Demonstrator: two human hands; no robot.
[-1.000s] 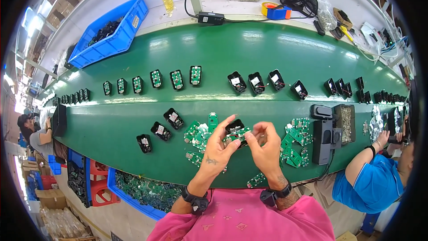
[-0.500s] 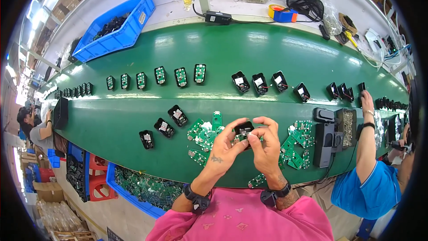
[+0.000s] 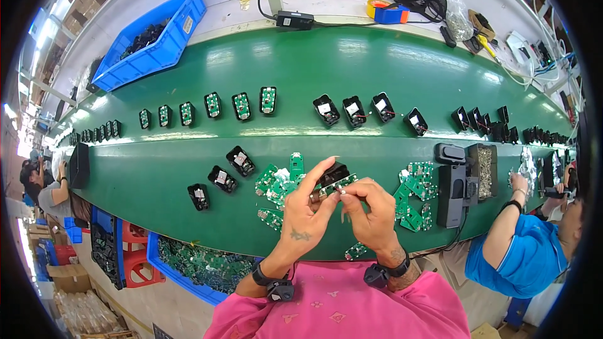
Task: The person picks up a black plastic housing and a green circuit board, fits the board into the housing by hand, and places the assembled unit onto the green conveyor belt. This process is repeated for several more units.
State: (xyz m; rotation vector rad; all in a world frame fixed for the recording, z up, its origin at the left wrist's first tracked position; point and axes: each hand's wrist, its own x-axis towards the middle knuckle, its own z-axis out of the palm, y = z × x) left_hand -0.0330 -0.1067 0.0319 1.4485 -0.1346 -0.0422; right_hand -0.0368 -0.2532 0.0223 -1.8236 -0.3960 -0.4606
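Note:
Over the middle of the bench, my left hand (image 3: 304, 218) is closed around a black plastic housing (image 3: 333, 172). A green circuit board (image 3: 344, 182) sits tilted at the housing's opening. My right hand (image 3: 372, 212) pinches at the near edge of that board, where a small white piece, perhaps a wire plug, shows between the fingertips. Loose green circuit boards (image 3: 276, 189) lie left of my hands, and more circuit boards (image 3: 413, 189) lie to the right. Three black housings with white parts inside (image 3: 222, 179) stand farther left.
Housings with boards (image 3: 240, 107) and open housings (image 3: 353, 112) line the far half of the bench. A blue crate (image 3: 151, 50) stands at the back left. Right of me are a grey device (image 3: 451, 196) and a box of small parts (image 3: 483, 172). A co-worker in blue (image 3: 518, 254) sits farther right.
The housing in my left hand has turned, and the board now shows tilted at its opening. My view has shifted slightly. The co-worker's hand has left the far row and come nearer.

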